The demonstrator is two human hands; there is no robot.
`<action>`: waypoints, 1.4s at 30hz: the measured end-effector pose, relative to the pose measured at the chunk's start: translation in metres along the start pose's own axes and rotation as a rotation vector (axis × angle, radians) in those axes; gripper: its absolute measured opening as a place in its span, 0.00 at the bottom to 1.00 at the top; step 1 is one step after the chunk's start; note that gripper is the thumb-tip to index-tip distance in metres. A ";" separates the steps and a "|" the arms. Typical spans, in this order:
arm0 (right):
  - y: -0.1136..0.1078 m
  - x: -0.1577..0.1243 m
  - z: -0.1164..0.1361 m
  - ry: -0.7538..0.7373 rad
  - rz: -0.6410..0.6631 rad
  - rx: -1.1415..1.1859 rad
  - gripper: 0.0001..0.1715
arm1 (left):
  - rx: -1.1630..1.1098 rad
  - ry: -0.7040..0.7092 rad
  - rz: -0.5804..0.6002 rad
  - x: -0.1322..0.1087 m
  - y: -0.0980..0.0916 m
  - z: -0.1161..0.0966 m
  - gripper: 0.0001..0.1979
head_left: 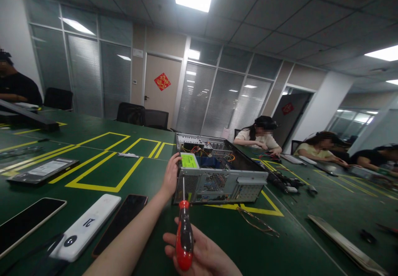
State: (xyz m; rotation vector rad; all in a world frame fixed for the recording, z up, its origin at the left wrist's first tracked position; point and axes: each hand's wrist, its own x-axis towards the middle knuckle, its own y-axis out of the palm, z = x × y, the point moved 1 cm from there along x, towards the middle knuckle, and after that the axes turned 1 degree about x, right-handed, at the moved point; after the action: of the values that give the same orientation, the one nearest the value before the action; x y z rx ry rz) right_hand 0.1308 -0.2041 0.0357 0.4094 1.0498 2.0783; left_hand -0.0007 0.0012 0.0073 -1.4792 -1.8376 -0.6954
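Observation:
An opened desktop computer case (230, 181) lies on the green table with its rear panel facing me and wires showing inside. A power supply with a bright green label (188, 161) sits in its near left corner. My left hand (171, 175) rests on the case's left side, fingertips at the top edge beside the power supply. My right hand (202, 249), palm up, loosely holds a red and black screwdriver (184, 238) by its handle. The shaft points at the rear panel below the green label; whether its tip sits in a screw is too small to tell.
On the left lie a hard drive (43, 170), a white device marked 21 (90, 222) and two phones, one dark (124, 220). Glasses (258, 222) lie in front of the case, a metal panel (345, 243) further right. Several people sit around the table.

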 end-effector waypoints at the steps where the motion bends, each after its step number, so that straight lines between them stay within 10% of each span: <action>1: -0.003 0.001 -0.002 -0.002 -0.010 0.002 0.40 | 0.002 -0.002 0.003 0.000 0.000 0.000 0.22; 11: -0.014 0.000 -0.003 0.032 -0.171 0.123 0.22 | -0.013 0.004 0.001 0.000 0.001 0.000 0.22; 23: -0.010 0.001 -0.003 0.046 0.018 -0.018 0.34 | 0.006 -0.002 0.003 0.000 -0.001 0.000 0.22; 34: -0.013 -0.004 -0.001 -0.004 -0.252 0.076 0.26 | -0.004 0.007 -0.003 0.000 0.000 0.002 0.22; 42: -0.016 -0.002 -0.003 0.013 -0.046 -0.011 0.32 | 0.003 0.016 -0.006 0.000 -0.001 -0.001 0.21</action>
State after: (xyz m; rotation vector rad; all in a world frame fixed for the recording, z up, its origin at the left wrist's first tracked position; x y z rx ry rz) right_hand 0.1376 -0.2011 0.0216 0.3631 1.0462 2.0475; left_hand -0.0010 0.0005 0.0076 -1.4634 -1.8308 -0.7051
